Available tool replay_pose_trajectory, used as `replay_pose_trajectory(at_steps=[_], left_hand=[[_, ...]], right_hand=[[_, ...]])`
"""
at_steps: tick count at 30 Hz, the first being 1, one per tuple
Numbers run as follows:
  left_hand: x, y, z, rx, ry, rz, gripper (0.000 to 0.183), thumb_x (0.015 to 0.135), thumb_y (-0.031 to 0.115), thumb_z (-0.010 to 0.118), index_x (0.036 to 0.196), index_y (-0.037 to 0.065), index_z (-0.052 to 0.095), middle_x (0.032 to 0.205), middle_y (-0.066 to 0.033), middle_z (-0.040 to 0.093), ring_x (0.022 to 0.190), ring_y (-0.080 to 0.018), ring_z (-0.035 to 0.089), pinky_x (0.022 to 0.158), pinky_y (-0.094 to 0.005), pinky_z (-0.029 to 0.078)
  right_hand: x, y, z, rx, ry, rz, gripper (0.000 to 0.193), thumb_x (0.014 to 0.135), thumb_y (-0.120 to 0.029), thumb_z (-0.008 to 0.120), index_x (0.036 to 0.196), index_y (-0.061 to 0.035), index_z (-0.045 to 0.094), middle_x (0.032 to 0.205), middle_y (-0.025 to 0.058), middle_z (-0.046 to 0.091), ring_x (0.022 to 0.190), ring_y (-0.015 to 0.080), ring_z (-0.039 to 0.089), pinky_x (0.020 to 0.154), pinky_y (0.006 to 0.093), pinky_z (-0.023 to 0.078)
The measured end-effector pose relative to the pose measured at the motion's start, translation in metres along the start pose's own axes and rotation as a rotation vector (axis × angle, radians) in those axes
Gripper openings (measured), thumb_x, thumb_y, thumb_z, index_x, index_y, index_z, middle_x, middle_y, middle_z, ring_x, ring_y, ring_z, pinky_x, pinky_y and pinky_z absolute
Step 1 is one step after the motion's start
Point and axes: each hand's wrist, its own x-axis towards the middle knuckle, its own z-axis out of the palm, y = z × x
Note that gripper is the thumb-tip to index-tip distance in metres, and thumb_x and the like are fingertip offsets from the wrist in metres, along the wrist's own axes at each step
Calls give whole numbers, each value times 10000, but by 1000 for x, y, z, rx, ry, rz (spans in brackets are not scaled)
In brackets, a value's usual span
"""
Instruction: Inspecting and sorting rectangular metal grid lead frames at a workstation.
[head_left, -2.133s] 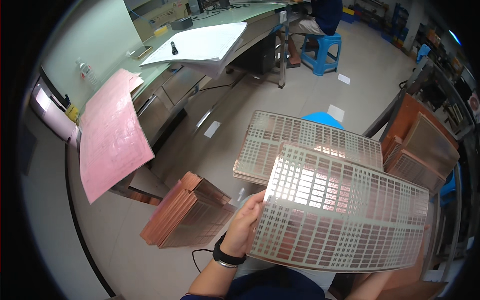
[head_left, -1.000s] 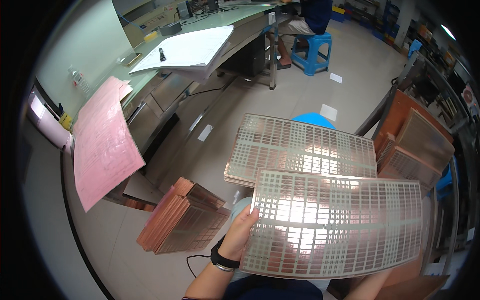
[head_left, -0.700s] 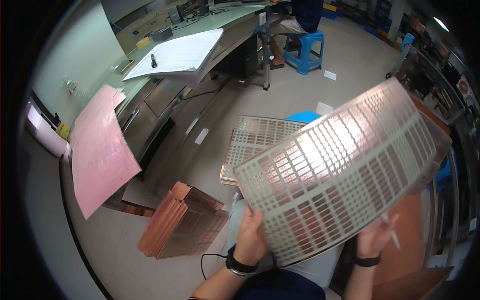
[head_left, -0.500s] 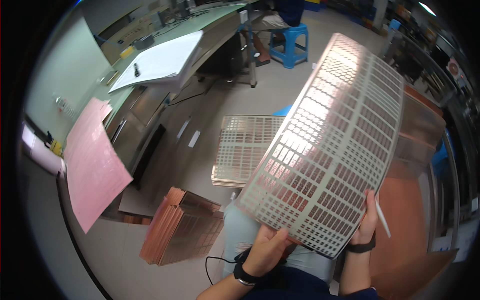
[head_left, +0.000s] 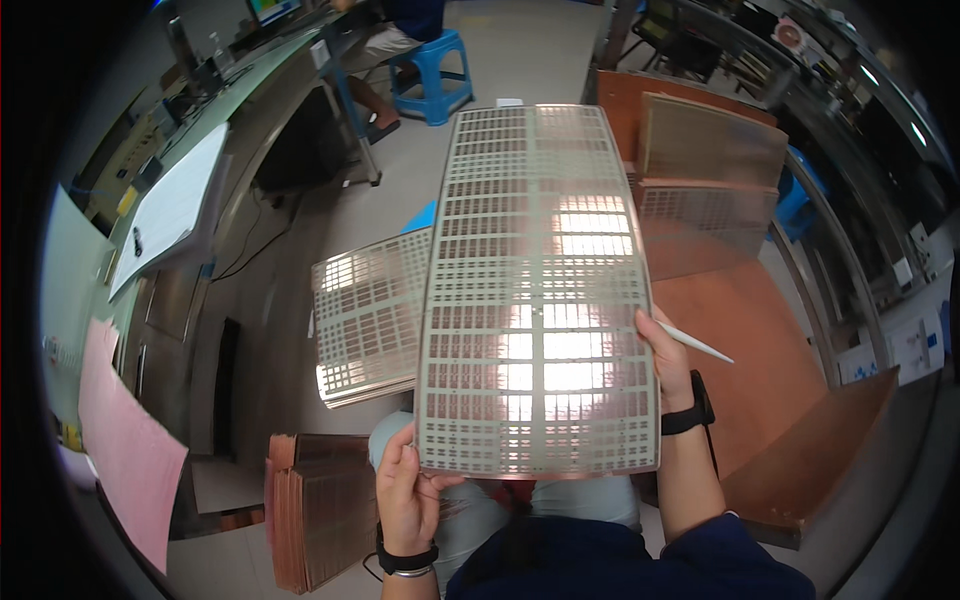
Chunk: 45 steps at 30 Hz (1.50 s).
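In the head view, the left hand [head_left: 407, 505] has its fingers gripping the lower left corner of a thin rectangular copper panel with a pale grid pattern [head_left: 535, 300]; the right hand [head_left: 668, 362] has its fingers clasping the right edge, a slim white pen-like stick [head_left: 703, 345] jutting from them. Right of those fingers spreads a flat orange-brown board surface [head_left: 755, 350]. Beyond the left fingers lie a stack of similar gridded panels [head_left: 368, 310] and, farther left, a pale green worktop [head_left: 248, 92] bearing white papers [head_left: 172, 205]. Well ahead, on the grey floor [head_left: 515, 55], a person sits on a blue plastic stool [head_left: 433, 80].
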Motion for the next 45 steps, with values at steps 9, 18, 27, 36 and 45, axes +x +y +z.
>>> replay_pose_trajectory(at_steps=[9, 18, 27, 36, 45], left_hand=[[1, -5, -2, -10, 12, 0, 362, 966, 180, 404, 1246, -49, 386, 1079, -186, 589, 870, -235, 650, 688, -341, 599], [2, -8, 10, -234, -24, 69, 405, 943, 250, 479, 1257, 11, 390, 1155, -126, 555, 1049, -230, 572, 853, -389, 525], [-3, -27, 27, -229, -26, -141, 517, 874, 73, 558, 1325, 72, 307, 1272, -88, 472, 1169, -219, 472, 987, -400, 392], [-6, -3, -24, -211, -1, -54, 419, 904, 119, 530, 1288, 43, 378, 1271, -73, 491, 1170, -179, 471, 997, -351, 361], [-8, -4, -58, -187, 185, 58, 393, 952, 214, 461, 1301, 46, 393, 1261, -71, 511, 1148, -190, 491, 971, -342, 398]], right_hand=[[1, -4, -1, -20, -14, -9, 350, 938, -122, 432, 1251, 34, 435, 1095, 109, 582, 952, 140, 589, 801, 258, 492], [1, 6, -8, -23, -29, -55, 354, 955, -152, 408, 1261, 25, 417, 1123, 129, 579, 954, 150, 611, 767, 273, 542], [-11, 50, -4, 248, -148, 49, 433, 940, -152, 469, 1344, -41, 359, 1283, 127, 488, 1174, 234, 479, 991, 381, 408], [37, -43, -60, 192, 32, -322, 434, 969, -226, 389, 1359, -40, 349, 1369, 144, 399, 1227, 252, 433, 965, 383, 450], [21, -78, -107, 165, 193, -481, 454, 969, -184, 381, 1391, -43, 289, 1412, 99, 354, 1236, 223, 427, 1007, 338, 428]])
